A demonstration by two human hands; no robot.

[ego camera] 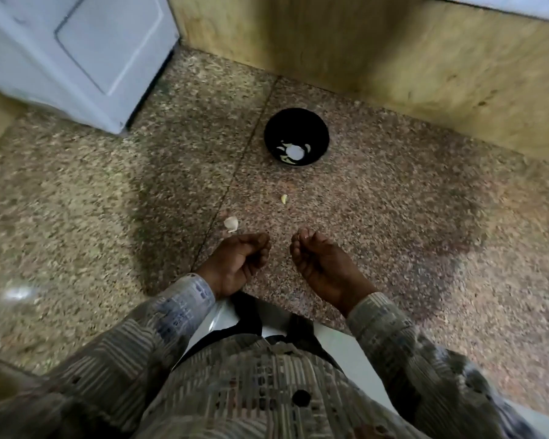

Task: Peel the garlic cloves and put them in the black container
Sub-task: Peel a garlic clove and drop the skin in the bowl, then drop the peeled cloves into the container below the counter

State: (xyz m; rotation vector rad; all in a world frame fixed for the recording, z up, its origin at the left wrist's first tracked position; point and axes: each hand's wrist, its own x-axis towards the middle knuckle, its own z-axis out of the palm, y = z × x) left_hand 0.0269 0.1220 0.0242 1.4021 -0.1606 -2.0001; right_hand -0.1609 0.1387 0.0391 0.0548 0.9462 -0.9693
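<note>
The black container (271, 128) stands on the speckled stone counter, holding several pale peeled garlic cloves (293, 152). One small yellowish clove (284, 199) lies loose on the counter in front of it. A garlic piece with papery skin (231, 224) lies just beyond my left hand. My left hand (238, 264) rests palm up with its fingers curled and nothing visible in it. My right hand (322, 267) is also palm up, thumb and fingertips pinched together. A pale speck shows at the tips, and I cannot tell whether it is peel or a nail.
A wooden wall panel (393, 58) rises behind the counter. A white appliance (76, 55) stands at the back left. The counter's front edge (298, 315) runs just below my wrists, with my patterned shirt under it.
</note>
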